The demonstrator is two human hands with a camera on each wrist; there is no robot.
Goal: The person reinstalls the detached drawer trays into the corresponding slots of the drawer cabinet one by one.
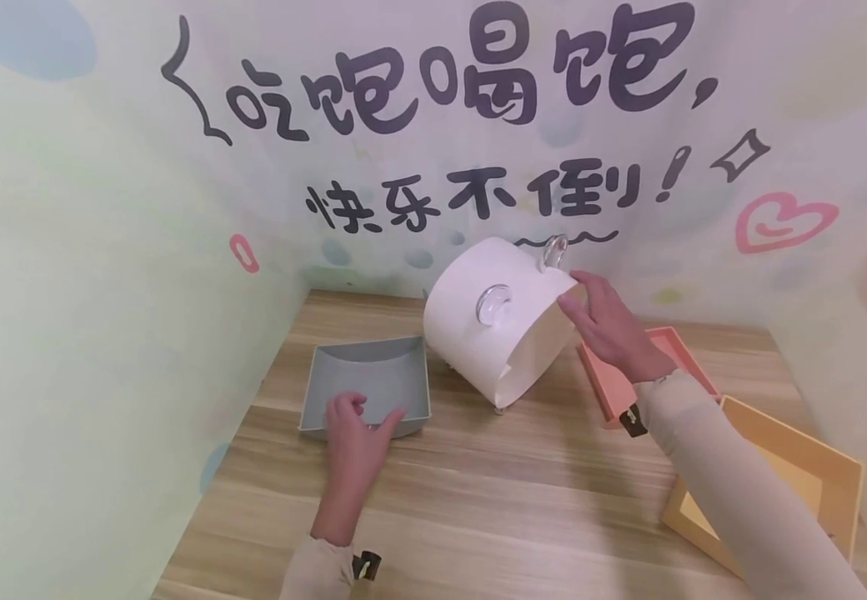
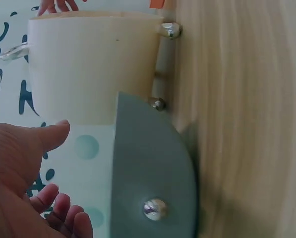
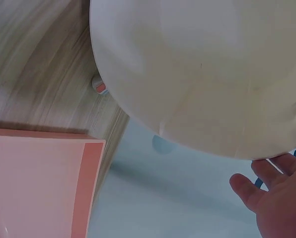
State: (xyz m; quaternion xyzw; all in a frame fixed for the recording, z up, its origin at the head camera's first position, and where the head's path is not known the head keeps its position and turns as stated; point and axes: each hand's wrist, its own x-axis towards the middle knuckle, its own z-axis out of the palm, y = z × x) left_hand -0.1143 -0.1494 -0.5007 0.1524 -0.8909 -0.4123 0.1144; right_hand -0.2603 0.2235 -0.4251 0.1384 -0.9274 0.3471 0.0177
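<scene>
A white cylindrical shell (image 1: 478, 317) lies on its side on the table, its open end facing right. Two shiny ear-shaped fittings (image 1: 495, 305) stick up from its upper side, and small metal feet (image 2: 159, 103) show underneath. My right hand (image 1: 613, 325) touches the rim at the open end; in the right wrist view its thumb stands apart from the shell. To the left sits a grey drawer (image 1: 381, 379) with a curved front and a round metal knob (image 2: 155, 209). My left hand (image 1: 357, 442) hovers at that front, thumb and fingers spread apart.
Right of the shell, beneath my right forearm, lies a pink drawer (image 1: 609, 387). A yellow drawer (image 1: 794, 429) stands nearer the front right, partly covered by the sleeve. A printed wall sheet (image 1: 373, 150) closes off the back of the wooden table (image 1: 478, 500).
</scene>
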